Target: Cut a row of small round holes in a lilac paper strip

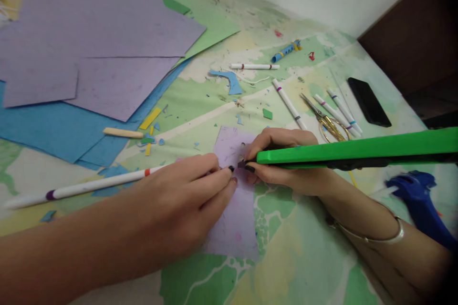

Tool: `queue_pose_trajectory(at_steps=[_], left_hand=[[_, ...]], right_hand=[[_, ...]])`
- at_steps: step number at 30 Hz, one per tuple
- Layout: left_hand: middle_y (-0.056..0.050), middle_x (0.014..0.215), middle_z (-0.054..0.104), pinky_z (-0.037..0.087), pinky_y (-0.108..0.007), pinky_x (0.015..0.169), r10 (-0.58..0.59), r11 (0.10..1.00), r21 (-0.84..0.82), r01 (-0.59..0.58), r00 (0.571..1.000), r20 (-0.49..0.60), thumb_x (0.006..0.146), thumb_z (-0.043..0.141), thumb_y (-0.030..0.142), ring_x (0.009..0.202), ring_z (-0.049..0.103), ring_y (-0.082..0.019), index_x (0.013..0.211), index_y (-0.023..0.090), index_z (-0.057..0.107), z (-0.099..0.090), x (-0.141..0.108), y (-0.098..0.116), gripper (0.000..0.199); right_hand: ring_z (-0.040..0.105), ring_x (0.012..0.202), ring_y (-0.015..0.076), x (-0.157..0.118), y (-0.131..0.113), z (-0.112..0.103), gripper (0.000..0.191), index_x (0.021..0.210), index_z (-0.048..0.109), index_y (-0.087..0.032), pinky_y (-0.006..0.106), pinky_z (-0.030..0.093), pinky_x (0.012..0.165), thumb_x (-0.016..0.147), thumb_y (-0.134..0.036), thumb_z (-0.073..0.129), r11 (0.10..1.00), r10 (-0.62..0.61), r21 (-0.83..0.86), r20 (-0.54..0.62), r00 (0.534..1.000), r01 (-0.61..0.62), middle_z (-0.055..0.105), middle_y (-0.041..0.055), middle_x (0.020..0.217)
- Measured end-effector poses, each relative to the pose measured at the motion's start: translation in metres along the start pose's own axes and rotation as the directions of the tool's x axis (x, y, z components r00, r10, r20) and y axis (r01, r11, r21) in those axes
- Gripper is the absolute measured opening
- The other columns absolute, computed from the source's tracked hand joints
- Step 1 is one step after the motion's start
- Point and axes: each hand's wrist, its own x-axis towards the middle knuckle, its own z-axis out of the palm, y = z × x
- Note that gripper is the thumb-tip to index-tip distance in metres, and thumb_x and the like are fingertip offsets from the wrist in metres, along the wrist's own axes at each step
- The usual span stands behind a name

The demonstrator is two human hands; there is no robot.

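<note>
My right grip (pixel 296 179) pinches a green tool (pixel 358 149) near its dark tip; my left grip (pixel 182 200), fingers bunched, rests on purple paper (pixel 234 228) beneath both, whether pinching anything I cannot tell.

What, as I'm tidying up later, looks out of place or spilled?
Loose paper scraps lie strewn across the patterned tablecloth, including a yellow strip near the wooden stick and a curved blue piece near a white marker. They look like stray offcuts. I see no clear spill.
</note>
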Motion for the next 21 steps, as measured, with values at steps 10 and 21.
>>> queue_pose_trajectory(at_steps=[10,21], left_hand=[[-0.010,0.101,0.067,0.054,-0.037,0.075,0.026,0.999,0.025,-0.025,0.999,-0.028,0.086,0.048,0.005,0.089,0.061,-0.023,0.111,0.014,0.060,-0.0011,0.0025,0.0010,0.029],[-0.011,0.104,0.067,0.054,-0.039,0.080,0.006,1.000,-0.002,-0.006,1.000,-0.023,0.087,0.051,0.008,0.094,0.061,-0.024,0.115,0.014,0.060,-0.0002,-0.0009,0.0002,0.030]], right_hand=[[0.059,0.054,0.0094,-0.0003,-0.0039,0.0055,0.008,0.073,0.062,-0.016,0.020,0.045,0.050,0.074,-0.018,0.070,0.990,0.012,-0.140,-0.089,0.996,-0.024,0.066,-0.0007,0.063],[0.061,0.053,0.0102,-0.0040,-0.0015,0.0054,0.008,0.076,0.062,-0.017,0.020,0.046,0.048,0.078,-0.022,0.068,0.991,0.041,-0.125,-0.070,0.997,-0.049,0.068,-0.0006,0.063]])
